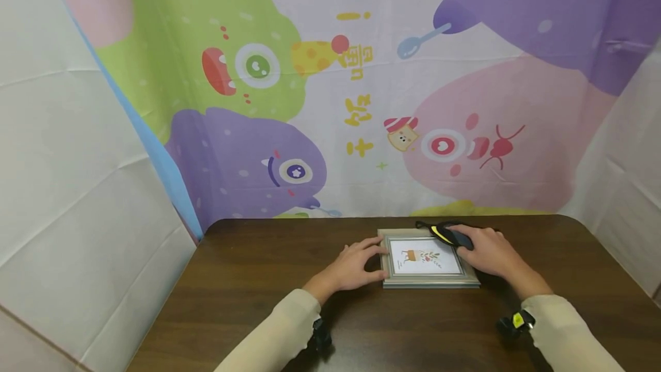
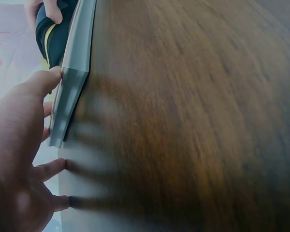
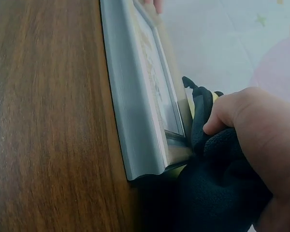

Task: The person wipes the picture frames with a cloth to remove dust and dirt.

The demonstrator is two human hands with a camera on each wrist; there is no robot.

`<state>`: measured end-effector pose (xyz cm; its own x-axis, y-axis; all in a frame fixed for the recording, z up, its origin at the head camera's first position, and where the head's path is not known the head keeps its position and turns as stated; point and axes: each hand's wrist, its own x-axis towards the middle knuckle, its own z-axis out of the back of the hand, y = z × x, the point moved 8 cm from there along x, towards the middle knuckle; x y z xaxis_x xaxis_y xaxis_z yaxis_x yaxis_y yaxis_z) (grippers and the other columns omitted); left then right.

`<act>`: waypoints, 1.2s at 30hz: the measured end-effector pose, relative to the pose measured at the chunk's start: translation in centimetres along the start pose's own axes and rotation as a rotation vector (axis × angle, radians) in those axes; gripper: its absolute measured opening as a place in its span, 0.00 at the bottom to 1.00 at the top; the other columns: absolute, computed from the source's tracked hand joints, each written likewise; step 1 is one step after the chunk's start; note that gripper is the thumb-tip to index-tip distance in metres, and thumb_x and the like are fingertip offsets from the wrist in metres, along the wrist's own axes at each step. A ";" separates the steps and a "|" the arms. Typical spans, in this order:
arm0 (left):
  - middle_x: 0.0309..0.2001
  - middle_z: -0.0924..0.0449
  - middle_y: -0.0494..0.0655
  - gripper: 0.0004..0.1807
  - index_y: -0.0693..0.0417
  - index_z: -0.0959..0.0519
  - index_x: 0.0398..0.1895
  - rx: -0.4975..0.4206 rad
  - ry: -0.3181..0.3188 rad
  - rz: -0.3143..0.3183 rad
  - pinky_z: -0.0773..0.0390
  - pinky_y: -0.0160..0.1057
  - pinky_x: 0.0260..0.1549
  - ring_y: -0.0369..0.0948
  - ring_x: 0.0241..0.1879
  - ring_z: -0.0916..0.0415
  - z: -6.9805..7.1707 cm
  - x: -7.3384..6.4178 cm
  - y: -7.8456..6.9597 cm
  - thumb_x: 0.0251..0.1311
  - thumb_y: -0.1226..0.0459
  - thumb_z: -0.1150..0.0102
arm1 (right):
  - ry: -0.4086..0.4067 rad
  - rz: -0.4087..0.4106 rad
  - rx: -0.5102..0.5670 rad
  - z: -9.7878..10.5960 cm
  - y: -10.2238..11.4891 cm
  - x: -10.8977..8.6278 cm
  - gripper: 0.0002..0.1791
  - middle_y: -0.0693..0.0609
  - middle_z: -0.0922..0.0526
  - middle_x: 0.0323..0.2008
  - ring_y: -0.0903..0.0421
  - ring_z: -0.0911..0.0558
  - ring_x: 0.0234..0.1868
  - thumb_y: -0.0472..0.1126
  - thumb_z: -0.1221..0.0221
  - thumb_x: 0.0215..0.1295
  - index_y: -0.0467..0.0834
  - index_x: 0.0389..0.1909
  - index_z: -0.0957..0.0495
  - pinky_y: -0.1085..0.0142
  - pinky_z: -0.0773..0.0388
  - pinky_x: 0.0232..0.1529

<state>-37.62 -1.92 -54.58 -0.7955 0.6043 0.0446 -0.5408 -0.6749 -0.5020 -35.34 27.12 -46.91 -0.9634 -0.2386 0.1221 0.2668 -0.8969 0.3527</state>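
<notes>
A picture frame [image 1: 431,283] with a pale silvery border lies flat on the table, and a drawing of a deer-like animal and leaves shows inside it. My left hand [image 1: 356,266] touches the frame's left side with spread, fairly straight fingers; in the left wrist view, the thumb meets its edge and two fingertips come down beside it. In my right hand [image 1: 490,251] is a dark cloth item with yellow trim [image 1: 448,234], gripped over the frame's far right corner. The right wrist view shows the thumb pressed into this soft cloth [image 3: 208,179]; the other fingers are hidden.
The dark wooden table [image 1: 248,280] has rounded far corners. Behind it hangs a curtain [image 1: 372,85] printed with cartoon creatures, and pale sheets [image 1: 93,148] hang at the sides. Each wrist wears a small black device [image 1: 320,337].
</notes>
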 end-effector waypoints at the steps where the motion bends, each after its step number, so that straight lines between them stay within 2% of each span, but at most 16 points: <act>1: 0.92 0.42 0.38 0.34 0.33 0.22 0.80 0.000 0.001 -0.001 0.44 0.83 0.82 0.58 0.88 0.37 0.0 0.0 0.0 0.75 0.39 0.33 | 0.001 0.001 -0.004 0.0 0.0 0.0 0.30 0.26 0.12 0.63 0.32 0.10 0.53 0.39 0.33 0.68 0.42 0.72 0.17 0.27 0.16 0.57; 8: 0.92 0.41 0.37 0.34 0.32 0.22 0.80 -0.003 -0.014 -0.018 0.44 0.84 0.80 0.58 0.88 0.37 0.0 -0.1 0.1 0.75 0.37 0.34 | 0.030 -0.012 -0.029 -0.5 0.1 0.3 0.30 0.26 0.12 0.63 0.32 0.10 0.54 0.39 0.33 0.69 0.41 0.72 0.17 0.27 0.16 0.59; 11: 0.91 0.38 0.38 0.33 0.33 0.21 0.79 -0.008 -0.028 -0.016 0.42 0.85 0.80 0.58 0.88 0.35 0.1 -0.4 0.0 0.75 0.38 0.33 | 0.026 -0.009 -0.024 -0.6 0.0 0.3 0.30 0.26 0.12 0.63 0.34 0.10 0.52 0.39 0.34 0.69 0.41 0.73 0.18 0.28 0.16 0.57; 17: 0.87 0.31 0.45 0.31 0.41 0.18 0.76 0.021 -0.024 0.009 0.35 0.84 0.77 0.58 0.85 0.30 2.7 -2.1 -3.6 0.75 0.43 0.31 | 0.019 0.000 -0.036 -0.6 0.0 0.3 0.31 0.26 0.11 0.62 0.38 0.10 0.47 0.39 0.34 0.68 0.41 0.73 0.18 0.29 0.16 0.55; 20: 0.86 0.30 0.47 0.32 0.43 0.18 0.76 0.020 -0.021 -0.001 0.36 0.84 0.77 0.58 0.85 0.30 3.0 -2.4 -4.2 0.75 0.43 0.31 | 0.021 0.001 -0.048 -0.5 0.1 0.1 0.31 0.27 0.10 0.59 0.43 0.13 0.40 0.38 0.33 0.68 0.41 0.73 0.18 0.31 0.16 0.53; 23: 0.86 0.29 0.47 0.32 0.41 0.18 0.76 0.033 -0.043 -0.039 0.34 0.86 0.73 0.57 0.84 0.28 2.3 -2.2 -3.5 0.77 0.39 0.35 | 0.025 -0.004 -0.049 -0.6 0.1 0.1 0.31 0.27 0.10 0.58 0.47 0.20 0.36 0.38 0.33 0.68 0.41 0.74 0.18 0.35 0.16 0.51; 24: 0.86 0.29 0.47 0.32 0.41 0.18 0.76 0.028 -0.046 -0.049 0.33 0.86 0.73 0.57 0.83 0.27 2.3 -2.3 -3.5 0.77 0.39 0.36 | 0.026 -0.003 -0.049 -0.6 0.1 0.1 0.31 0.27 0.10 0.59 0.45 0.17 0.37 0.38 0.33 0.68 0.41 0.74 0.18 0.34 0.16 0.51; 26: 0.86 0.30 0.46 0.32 0.40 0.18 0.76 0.017 -0.049 -0.056 0.34 0.87 0.73 0.57 0.83 0.27 2.2 -2.3 -3.4 0.77 0.37 0.37 | 0.030 -0.007 -0.049 -0.6 0.1 0.0 0.31 0.26 0.11 0.60 0.40 0.13 0.42 0.39 0.33 0.69 0.41 0.74 0.19 0.32 0.16 0.53; 27: 0.86 0.29 0.45 0.32 0.38 0.18 0.76 0.032 -0.061 -0.067 0.32 0.87 0.71 0.55 0.83 0.26 1.7 -2.0 -2.8 0.78 0.35 0.39 | 0.028 -0.006 -0.051 -0.6 0.2 -0.1 0.31 0.26 0.12 0.63 0.37 0.11 0.48 0.39 0.33 0.69 0.42 0.74 0.18 0.29 0.16 0.56; 30: 0.87 0.30 0.45 0.33 0.39 0.18 0.76 0.001 -0.047 -0.051 0.36 0.87 0.73 0.57 0.84 0.28 2.1 -2.1 -3.1 0.75 0.37 0.35 | 0.029 -0.005 -0.053 -0.5 0.2 -0.1 0.31 0.25 0.13 0.64 0.29 0.10 0.57 0.39 0.33 0.69 0.41 0.74 0.18 0.25 0.18 0.59; 33: 0.87 0.30 0.44 0.33 0.37 0.19 0.76 0.034 -0.062 -0.058 0.32 0.87 0.71 0.56 0.83 0.27 1.2 -1.5 -2.0 0.76 0.34 0.38 | 0.028 -0.009 -0.046 -0.5 0.2 -0.1 0.31 0.24 0.13 0.64 0.31 0.10 0.55 0.38 0.33 0.68 0.41 0.73 0.18 0.25 0.18 0.59; 34: 0.87 0.31 0.44 0.34 0.37 0.19 0.76 0.016 -0.049 -0.048 0.34 0.87 0.72 0.57 0.84 0.29 1.5 -1.7 -2.3 0.75 0.35 0.35 | 0.027 -0.008 -0.044 -0.5 0.2 -0.1 0.31 0.24 0.13 0.64 0.33 0.10 0.53 0.38 0.33 0.68 0.41 0.73 0.18 0.26 0.17 0.58; 36: 0.87 0.31 0.44 0.34 0.37 0.19 0.76 0.018 -0.045 -0.047 0.34 0.87 0.72 0.58 0.84 0.29 1.2 -1.6 -1.9 0.75 0.35 0.36 | 0.025 -0.005 -0.042 -0.4 0.3 -0.1 0.31 0.25 0.13 0.64 0.36 0.10 0.50 0.38 0.33 0.68 0.41 0.73 0.18 0.26 0.17 0.58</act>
<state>-35.63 -2.09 -52.63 -0.7803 0.6161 0.1072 -0.5824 -0.6536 -0.4833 -35.15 26.67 -47.20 -0.9652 -0.2429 0.0967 0.2611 -0.9129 0.3137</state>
